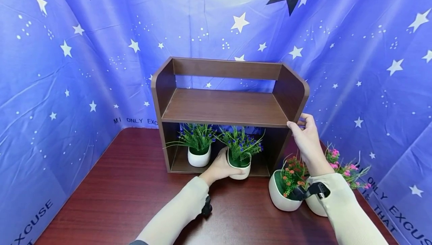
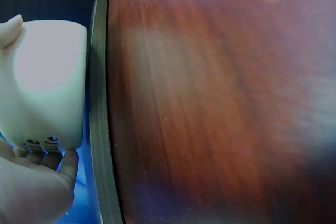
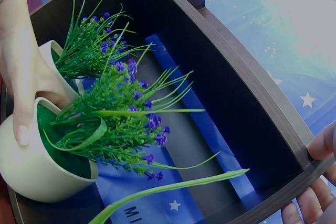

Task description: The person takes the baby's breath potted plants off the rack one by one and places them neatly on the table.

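Note:
My left hand (image 1: 217,168) grips the white pot of an artificial plant (image 1: 240,149) with blue-purple flowers, at the front of the lower level of a brown wooden shelf (image 1: 222,106). The thumb lies on the pot's front; in the left wrist view the fingers (image 2: 37,156) reach round its printed end. Just left of it, a matching potted plant (image 1: 199,159) stands in the same level. Against the shelf's right side panel, my right hand (image 1: 308,140) pinches the front edge near the middle board, thumb in front and fingers behind.
On the table (image 1: 111,185), right of the shelf, stand a white pot with orange flowers (image 1: 285,196) and one with pink flowers (image 1: 347,170), partly hidden by the right forearm. A blue star-patterned curtain (image 1: 209,20) surrounds the table's back and sides.

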`<state>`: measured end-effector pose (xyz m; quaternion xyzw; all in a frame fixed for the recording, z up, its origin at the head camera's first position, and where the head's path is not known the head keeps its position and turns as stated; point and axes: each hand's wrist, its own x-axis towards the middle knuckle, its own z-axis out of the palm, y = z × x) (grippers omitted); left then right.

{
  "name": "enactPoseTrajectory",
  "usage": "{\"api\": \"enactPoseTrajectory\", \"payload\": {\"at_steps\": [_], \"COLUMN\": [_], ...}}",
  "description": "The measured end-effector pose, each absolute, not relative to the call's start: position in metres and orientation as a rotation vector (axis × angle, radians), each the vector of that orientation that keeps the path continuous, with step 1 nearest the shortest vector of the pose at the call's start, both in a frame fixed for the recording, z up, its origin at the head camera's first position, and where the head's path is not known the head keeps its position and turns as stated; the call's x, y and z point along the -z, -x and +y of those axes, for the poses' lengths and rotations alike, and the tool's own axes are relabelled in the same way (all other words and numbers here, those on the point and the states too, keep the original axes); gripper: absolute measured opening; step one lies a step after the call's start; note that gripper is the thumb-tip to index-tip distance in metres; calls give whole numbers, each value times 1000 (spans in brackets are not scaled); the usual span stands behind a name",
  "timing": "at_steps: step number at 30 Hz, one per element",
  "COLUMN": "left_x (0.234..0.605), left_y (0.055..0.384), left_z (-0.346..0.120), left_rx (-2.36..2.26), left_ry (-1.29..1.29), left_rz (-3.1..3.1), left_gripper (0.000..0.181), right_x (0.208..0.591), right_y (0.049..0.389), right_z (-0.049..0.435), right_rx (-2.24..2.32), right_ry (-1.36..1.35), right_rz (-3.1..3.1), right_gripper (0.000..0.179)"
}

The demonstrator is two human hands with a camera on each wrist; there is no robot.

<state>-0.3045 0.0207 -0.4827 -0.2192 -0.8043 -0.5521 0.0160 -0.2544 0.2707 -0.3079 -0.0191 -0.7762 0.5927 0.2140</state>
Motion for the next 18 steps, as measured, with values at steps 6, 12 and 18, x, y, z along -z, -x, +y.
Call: {"api": "enactPoseTrajectory", "payload": {"at_steps": [6, 12, 18], "left_x": [482, 481, 481], "left_y": [287, 268, 251], "left_z": [18, 17, 16], "left_rx": [1684, 1675, 1659], "left_ry": [668, 641, 674], "left_rz": [-2548, -2594, -2599], "left_gripper": [109, 115, 114], "right_x": [307, 307, 308], "right_y": [254, 254, 254], "right_z": [270, 271, 271], "right_rx": [-1638, -1633, -1616], "right_ry": [75, 63, 50], "right_rz": [-2148, -2158, -2186], "right_gripper": [29, 29, 33]}}
